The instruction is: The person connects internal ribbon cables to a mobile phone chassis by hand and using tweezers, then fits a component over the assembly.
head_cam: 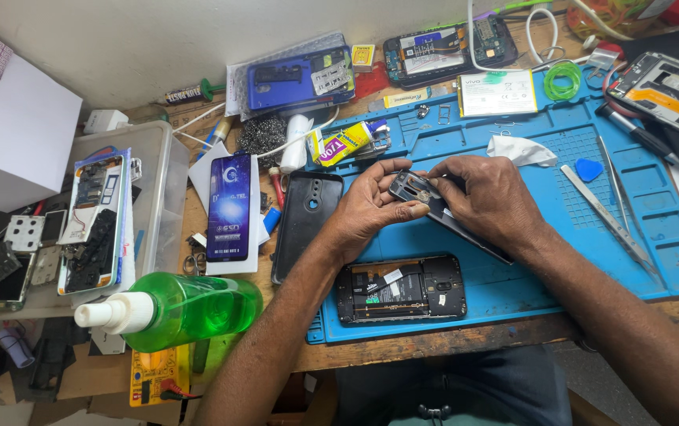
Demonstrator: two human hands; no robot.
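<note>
Hands: your left hand (371, 207) and right hand (485, 197) both pinch one dark phone frame (434, 207) above the blue mat (544, 142).
Phones: one opened phone (400, 289) lies on the mat below your hands.
Tweezers: two (615, 209), right of your hands.
Bin: the clear bin (158, 181) holds one stripped phone (93, 225).
Bottle: one green bottle (185, 309).

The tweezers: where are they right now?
In the head view the tweezers lie on the right side of the blue mat, right of the right hand, below a blue pick.
</note>
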